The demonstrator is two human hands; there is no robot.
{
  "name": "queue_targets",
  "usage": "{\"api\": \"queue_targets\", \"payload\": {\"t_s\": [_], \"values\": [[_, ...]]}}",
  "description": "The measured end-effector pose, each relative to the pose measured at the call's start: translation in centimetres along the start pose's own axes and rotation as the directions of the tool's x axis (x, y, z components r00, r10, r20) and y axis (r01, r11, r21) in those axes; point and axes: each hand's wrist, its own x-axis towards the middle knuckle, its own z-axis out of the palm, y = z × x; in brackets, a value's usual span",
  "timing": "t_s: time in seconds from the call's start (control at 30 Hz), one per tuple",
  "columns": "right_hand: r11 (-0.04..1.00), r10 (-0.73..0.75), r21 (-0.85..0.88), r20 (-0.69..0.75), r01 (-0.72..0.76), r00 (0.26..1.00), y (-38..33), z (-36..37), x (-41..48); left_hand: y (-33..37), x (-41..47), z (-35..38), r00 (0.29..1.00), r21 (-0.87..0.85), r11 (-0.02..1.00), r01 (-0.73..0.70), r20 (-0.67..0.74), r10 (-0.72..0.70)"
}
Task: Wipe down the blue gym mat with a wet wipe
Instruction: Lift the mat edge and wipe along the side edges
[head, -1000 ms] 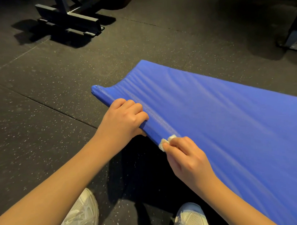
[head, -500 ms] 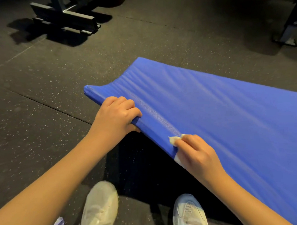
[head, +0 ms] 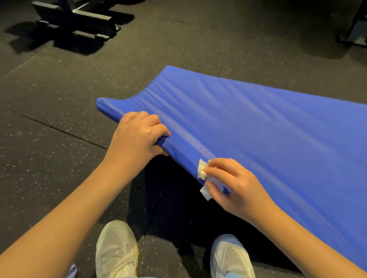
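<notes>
The blue gym mat (head: 261,136) lies across the dark speckled rubber floor (head: 44,164), its near edge raised. The left grip (head: 136,138) curls round that edge near the corner. The right grip (head: 236,187) pinches a white wet wipe (head: 201,171) against the same edge, further along. Two white shoes (head: 115,251) stand just below in shadow. A black metal equipment base (head: 76,22) sits well apart at the far left, and the room is dim.

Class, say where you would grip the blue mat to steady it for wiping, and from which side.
Grip the blue mat by its near edge, coming from your side like the left hand: fingers over the top, thumb underneath. That edge is raised off the floor and thin enough to wrap.
</notes>
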Motion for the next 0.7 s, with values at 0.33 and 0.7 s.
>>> {"api": "queue_targets", "payload": {"t_s": [0.33, 0.7], "values": [[0.997, -0.038, -0.072, 0.031, 0.04, 0.999, -0.7, -0.2, 0.8, -0.4, 0.0, 0.5, 0.999, -0.02, 1.0, 0.001, -0.043, -0.001], [0.995, -0.08, -0.057, -0.027, 0.078, 0.996, -0.2, 1.4, -2.7, -0.3, -0.4, 1.3, 0.999, 0.012, 1.0, -0.027, -0.016, 0.027]]}}
